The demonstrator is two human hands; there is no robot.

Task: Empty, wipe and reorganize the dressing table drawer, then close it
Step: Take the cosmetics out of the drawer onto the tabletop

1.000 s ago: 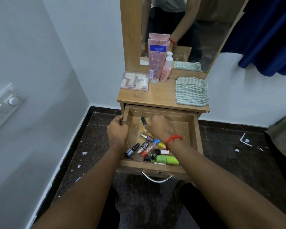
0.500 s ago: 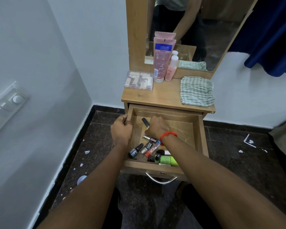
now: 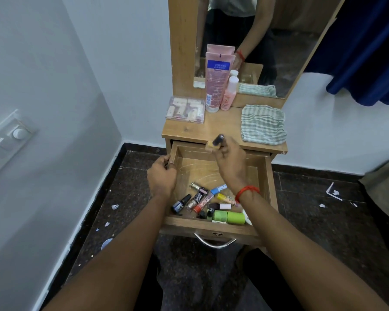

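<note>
The right hand (image 3: 230, 161) has lifted a small dark-capped bottle (image 3: 216, 142) from the drawer (image 3: 268, 176) toward the tabletop (image 3: 211, 131).

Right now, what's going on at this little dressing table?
A person is emptying the open drawer. The right hand has a small dark-capped bottle in its grip, raised at the edge of the tabletop. The left hand holds the drawer's left wall. A heap of nail polish bottles and a green tube lies in the front of the drawer. A striped cloth lies on top, unused.
</note>
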